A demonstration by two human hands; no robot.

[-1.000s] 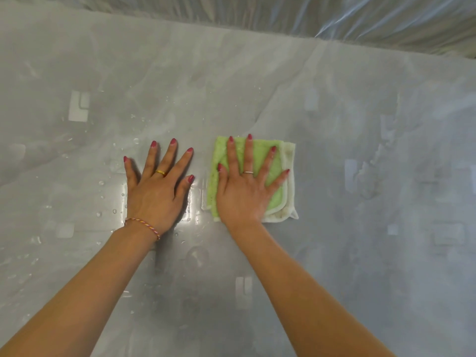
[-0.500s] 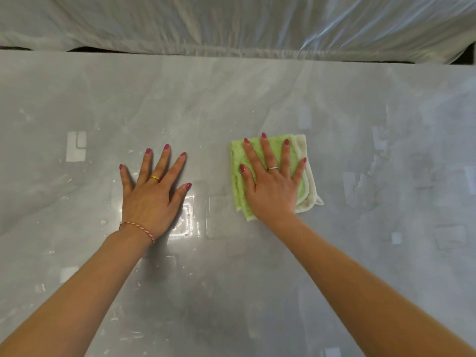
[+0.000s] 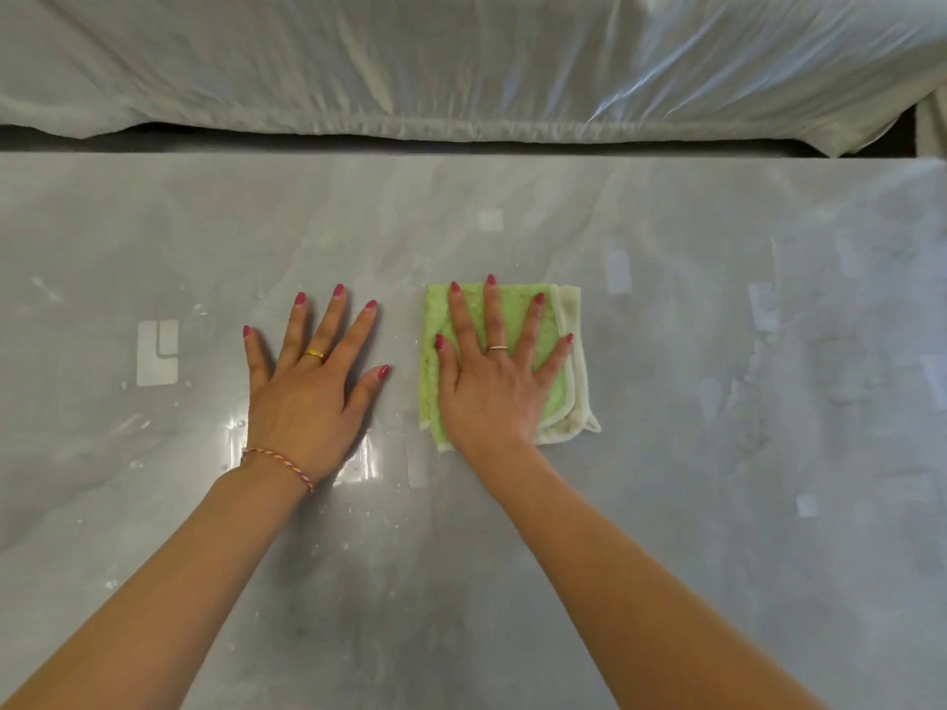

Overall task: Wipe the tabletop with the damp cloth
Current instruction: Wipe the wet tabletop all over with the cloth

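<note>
Right hand [image 3: 494, 386]: flat, fingers straight and spread, palm down on the green cloth [image 3: 551, 389], pressing it against the counter; sits right of the frame's centre. A thin ring shows on one finger; nails painted red.

Left hand [image 3: 307, 392]: flat, fingers straight and spread, palm down directly on the bare counter, left of centre and just beside the cloth without touching it. Gold ring [image 3: 314, 354] on one finger; braided multicolour bracelet [image 3: 279, 461] at the wrist.

Remaining items, largest first:

Counter [image 3: 717, 504]: grey, glossy, marbled surface filling the middle and lower frame; far edge runs straight across the upper part. Pale rectangular reflections scattered over it, the clearest at middle left.

White sheet under clear plastic [image 3: 461, 58]: rumpled, spanning the top of the frame beyond the counter's far edge, with a dark gap between the two.

Forearms: both bare, entering from the lower corners and converging toward the centre.

Green cloth: folded to a rough square, cream border [image 3: 576, 361] showing along its right side and lower right corner; lies flat on the counter, centre right, mostly covered by the right hand.

Water droplets [image 3: 235, 425]: small beads and a wet sheen around and below the left hand.
</note>
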